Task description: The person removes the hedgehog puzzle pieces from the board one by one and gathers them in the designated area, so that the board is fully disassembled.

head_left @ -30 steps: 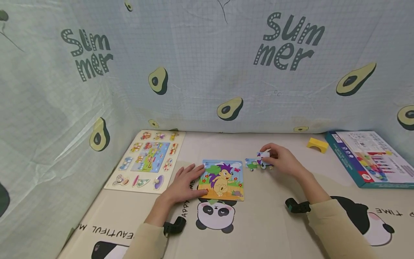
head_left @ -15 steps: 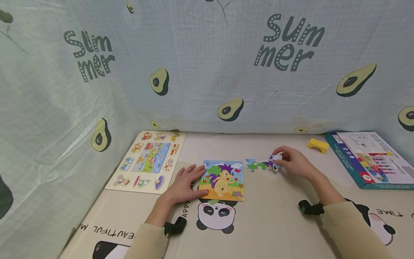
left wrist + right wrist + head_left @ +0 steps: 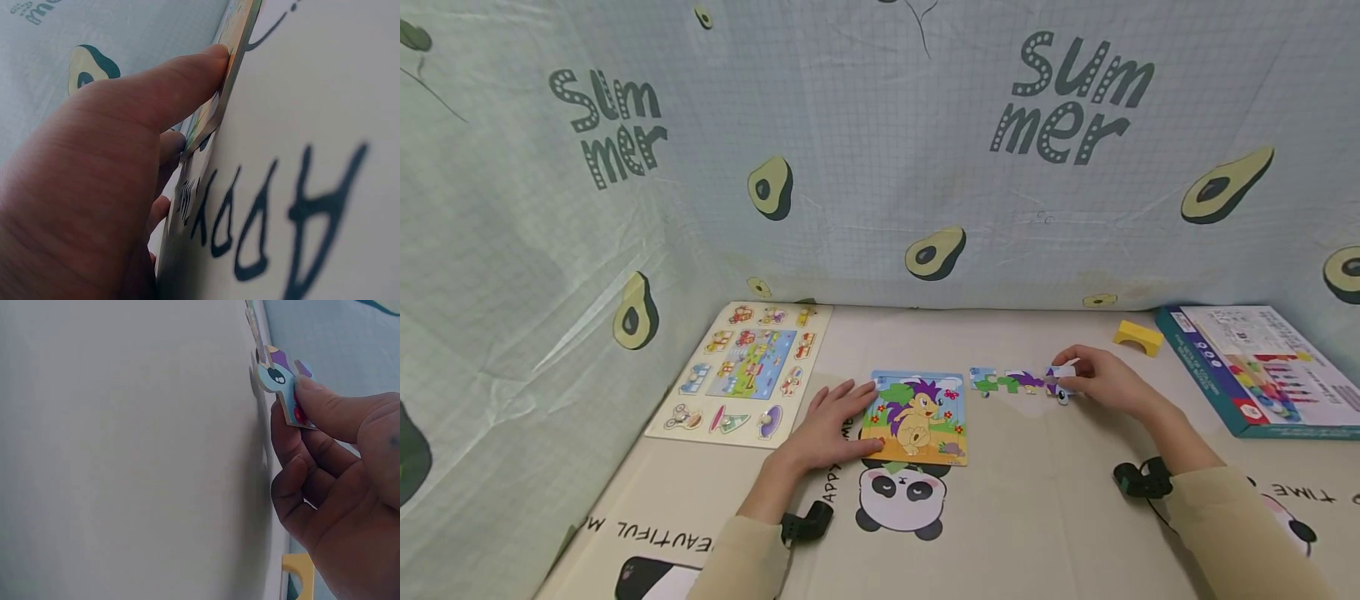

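A square hedgehog puzzle board (image 3: 917,421) lies in front of me. My left hand (image 3: 827,427) rests flat at its left edge, the thumb on the lower left corner and the other fingers spread. To the board's right, a short row of jigsaw pieces (image 3: 1000,381) lies on the table, blue, green and purple. At the right end of that row my right hand (image 3: 1101,382) pinches a puzzle piece (image 3: 282,384) between thumb and fingers. This piece is light blue with a cartoon eye, some purple and a red patch. Its left edge is close to the row; contact I cannot tell.
A cream peg puzzle board (image 3: 681,387) with picture pieces lies at the left. A yellow arch block (image 3: 1138,337) stands at the back right, beside a flat toy box (image 3: 1210,392). A patterned cloth (image 3: 850,125) hangs behind the table.
My right hand has moved to the right with the pinched piece, showing more of the row on the table. The left hand has stayed at the hedgehog board.
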The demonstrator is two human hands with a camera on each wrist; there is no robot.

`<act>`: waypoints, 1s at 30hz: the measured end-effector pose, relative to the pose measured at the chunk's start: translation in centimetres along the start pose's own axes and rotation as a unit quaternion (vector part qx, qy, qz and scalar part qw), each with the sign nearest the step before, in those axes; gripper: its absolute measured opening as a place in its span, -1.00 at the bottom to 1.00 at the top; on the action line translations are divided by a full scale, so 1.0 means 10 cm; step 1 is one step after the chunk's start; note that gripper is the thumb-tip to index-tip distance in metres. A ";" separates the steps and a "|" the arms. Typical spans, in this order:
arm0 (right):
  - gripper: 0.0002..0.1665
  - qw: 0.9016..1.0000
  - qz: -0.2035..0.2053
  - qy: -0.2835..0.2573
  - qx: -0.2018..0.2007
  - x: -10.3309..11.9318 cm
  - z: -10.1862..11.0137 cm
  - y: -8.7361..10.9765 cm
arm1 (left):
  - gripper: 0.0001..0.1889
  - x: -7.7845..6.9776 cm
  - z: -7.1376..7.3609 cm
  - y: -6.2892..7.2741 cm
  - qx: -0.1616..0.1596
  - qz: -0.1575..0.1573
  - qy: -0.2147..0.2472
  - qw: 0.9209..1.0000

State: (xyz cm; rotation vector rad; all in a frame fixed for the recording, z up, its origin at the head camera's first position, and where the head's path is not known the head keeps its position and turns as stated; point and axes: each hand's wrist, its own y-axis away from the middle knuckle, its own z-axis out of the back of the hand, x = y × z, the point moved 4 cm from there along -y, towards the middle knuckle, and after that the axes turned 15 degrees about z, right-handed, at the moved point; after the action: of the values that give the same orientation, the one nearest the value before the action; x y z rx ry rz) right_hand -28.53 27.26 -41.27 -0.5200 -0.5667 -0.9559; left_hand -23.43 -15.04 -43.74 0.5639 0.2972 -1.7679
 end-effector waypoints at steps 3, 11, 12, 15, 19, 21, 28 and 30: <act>-0.68 1.000 -0.003 0.004 0.001 -0.03 0.00 0.01 | -0.11 0.01 -0.01 0.00 0.003 0.004 -0.002 1.000; -0.70 0.999 0.014 0.028 0.005 -0.03 0.00 -0.01 | -0.12 0.00 -0.01 0.01 0.000 0.000 0.001 1.000; -0.70 0.999 0.018 0.032 0.008 -0.03 0.00 -0.01 | -0.12 0.00 -0.01 0.01 -0.001 -0.002 0.002 1.000; -0.73 0.999 0.025 0.041 0.012 -0.02 -0.01 -0.01 | -0.11 0.00 -0.01 0.01 0.000 0.000 -0.001 1.000; -0.67 0.999 0.029 0.041 0.017 -0.04 -0.01 0.00 | -0.12 0.00 -0.01 0.00 -0.002 -0.001 -0.003 1.000; -0.60 0.999 0.027 0.032 0.020 -0.05 -0.01 0.01 | -0.12 0.00 -0.01 0.00 -0.005 -0.005 -0.002 1.000; -0.40 0.999 0.029 0.020 0.038 -0.06 -0.02 0.06 | -0.11 0.01 -0.01 0.00 -0.005 -0.006 -0.005 1.000; -0.40 0.999 0.030 0.021 0.038 -0.06 -0.02 0.07 | -0.11 0.01 -0.01 0.00 -0.002 -0.003 -0.008 1.000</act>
State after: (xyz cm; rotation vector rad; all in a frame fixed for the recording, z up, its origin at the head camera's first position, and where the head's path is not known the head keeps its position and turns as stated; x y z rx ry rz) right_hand -28.17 27.82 -41.89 -0.4467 -0.5450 -0.8836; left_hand -23.47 -15.05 -43.90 0.5460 0.2916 -1.7758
